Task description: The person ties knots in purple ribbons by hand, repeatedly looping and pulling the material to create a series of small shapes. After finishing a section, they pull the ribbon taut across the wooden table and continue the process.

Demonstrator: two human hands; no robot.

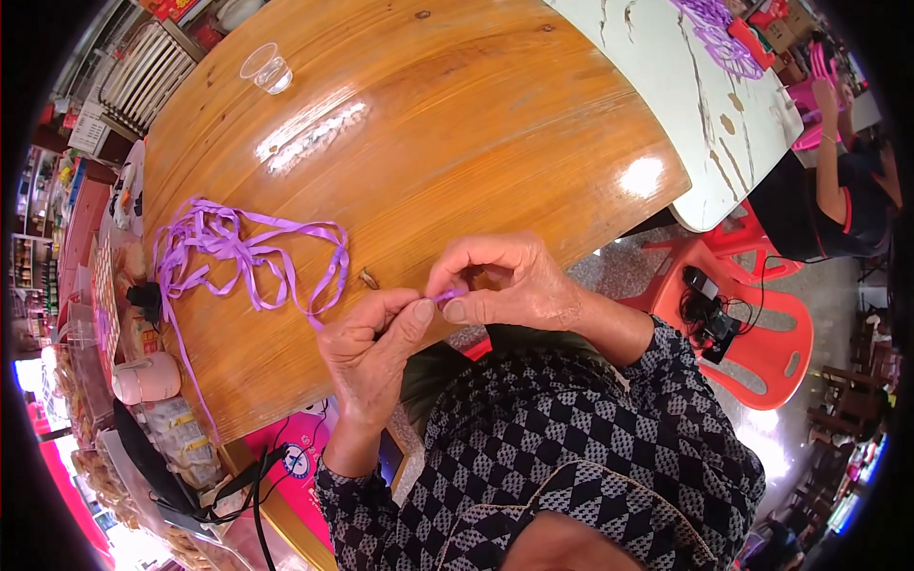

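Both hands meet in front of my body, just over the near edge of the wooden table. A small bit of purple ribbon (446, 297) is pinched between thumb and fingers of my right hand (509, 285). My left hand (376, 347) is closed too, its thumb and forefinger pinching the ribbon right beside the right fingertips. From under the left hand a long purple ribbon (286, 249) runs back to a loose, tangled heap on the table's left side. A small brown object (369, 278) lies just beyond my left fingers.
A clear plastic cup (274, 76) stands at the far left of the wooden table (457, 124). More purple ribbon (719, 38) lies on the white marbled table (657, 86). A red plastic chair (771, 328) holds black cables at right, near another person (838, 200). A pink container (148, 378) stands at left.
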